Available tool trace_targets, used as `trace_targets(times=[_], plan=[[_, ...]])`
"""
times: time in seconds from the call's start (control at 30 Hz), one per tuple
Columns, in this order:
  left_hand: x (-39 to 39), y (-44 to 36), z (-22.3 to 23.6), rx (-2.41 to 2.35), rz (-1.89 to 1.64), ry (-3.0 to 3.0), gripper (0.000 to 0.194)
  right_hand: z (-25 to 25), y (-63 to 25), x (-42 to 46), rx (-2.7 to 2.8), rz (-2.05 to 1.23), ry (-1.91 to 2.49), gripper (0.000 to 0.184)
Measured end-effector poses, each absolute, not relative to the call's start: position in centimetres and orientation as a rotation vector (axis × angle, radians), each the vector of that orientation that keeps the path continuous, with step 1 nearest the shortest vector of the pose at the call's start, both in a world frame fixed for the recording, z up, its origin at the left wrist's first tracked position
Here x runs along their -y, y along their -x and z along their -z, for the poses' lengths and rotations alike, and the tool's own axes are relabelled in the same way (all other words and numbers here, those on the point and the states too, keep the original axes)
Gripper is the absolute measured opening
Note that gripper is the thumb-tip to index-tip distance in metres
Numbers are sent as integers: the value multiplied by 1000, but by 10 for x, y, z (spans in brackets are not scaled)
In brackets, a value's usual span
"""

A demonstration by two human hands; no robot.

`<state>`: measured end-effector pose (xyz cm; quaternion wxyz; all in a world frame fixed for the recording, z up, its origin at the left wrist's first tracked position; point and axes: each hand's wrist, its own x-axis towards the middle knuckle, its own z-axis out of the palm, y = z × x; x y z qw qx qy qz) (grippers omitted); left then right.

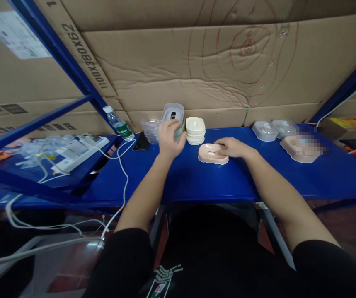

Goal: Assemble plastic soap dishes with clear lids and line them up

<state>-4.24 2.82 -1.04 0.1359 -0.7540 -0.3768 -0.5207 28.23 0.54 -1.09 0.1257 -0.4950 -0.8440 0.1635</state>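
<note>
A water bottle (pixel 119 124) stands well left of the left hand (pixel 169 138), with a dark phone (pixel 141 142) and clear trays (pixel 150 128) just beside it. The left fingers (pixel 175 126) curl around a grey tray (pixel 174 114) tilted at the desk's (pixel 196 182) back. Right of them sits a cream stack (pixel 195 130). The right hand (pixel 232 147) rests flat, fingers narrow, touching the pink dish's (pixel 210 154) right edge. Grey dishes (pixel 274 129) lie well right.

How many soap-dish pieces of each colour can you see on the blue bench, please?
Pink: 2, one under the right hand at, one at far right.
Grey: 3, one by the left hand at, two at and.
Cream stack: count unclear.
Total: 5 plus the stack.
</note>
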Motion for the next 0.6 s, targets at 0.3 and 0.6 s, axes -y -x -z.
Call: trace_targets(times=[0.3, 0.6], plan=[[-14, -3, 30, 665, 1051, 2762, 53, 22, -275, -6, 2531, -603, 1211, 105], [-13, 0, 32, 604, 1064, 2701, 88, 6, -279, -3, 2037, -1150, 1000, 71]])
